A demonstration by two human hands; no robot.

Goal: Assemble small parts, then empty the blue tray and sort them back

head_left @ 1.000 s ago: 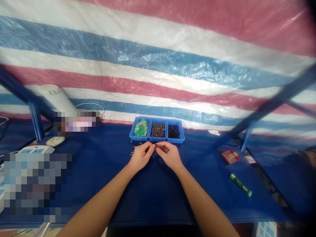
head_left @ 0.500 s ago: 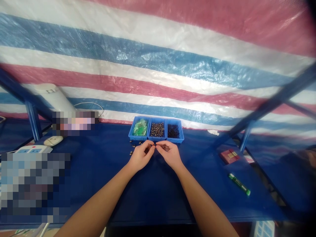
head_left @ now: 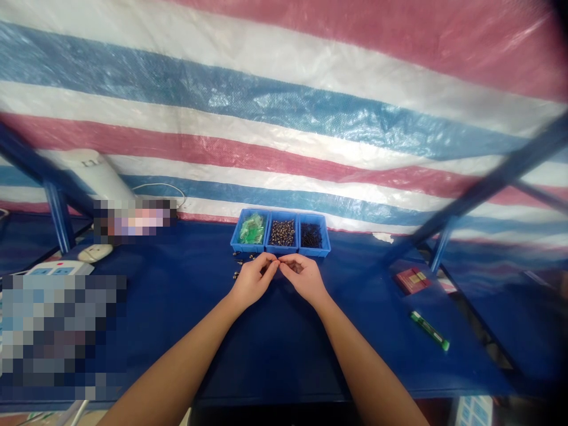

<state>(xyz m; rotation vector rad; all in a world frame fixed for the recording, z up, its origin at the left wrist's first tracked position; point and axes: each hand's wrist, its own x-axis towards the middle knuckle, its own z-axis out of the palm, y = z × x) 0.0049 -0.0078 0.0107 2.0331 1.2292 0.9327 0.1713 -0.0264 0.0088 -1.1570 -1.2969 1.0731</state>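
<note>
My left hand (head_left: 254,279) and my right hand (head_left: 303,277) meet fingertip to fingertip just in front of three joined blue bins. Both are closed in a pinch, and whatever lies between the fingertips is too small and covered to make out. Green plastic pieces (head_left: 252,229) fill the left bin. Small brass-and-dark metal parts (head_left: 283,234) heap up in the middle bin. The right bin holds thin black screw-like pieces (head_left: 312,236). Beside my left hand, several small dark parts with brass-coloured ends (head_left: 236,275) lie on the blue table (head_left: 270,355).
At right lie a red box (head_left: 412,280) and a green tube-like packet (head_left: 429,330). At left are a white power strip (head_left: 60,268), a computer mouse (head_left: 95,252) and a white cylinder (head_left: 100,176). Blue metal posts (head_left: 60,216) flank the table; a striped tarp (head_left: 284,118) hangs behind.
My fingertips have drawn slightly closer together, and the small dark piece glimpsed between them is now covered. Everything on the table stays in place.
</note>
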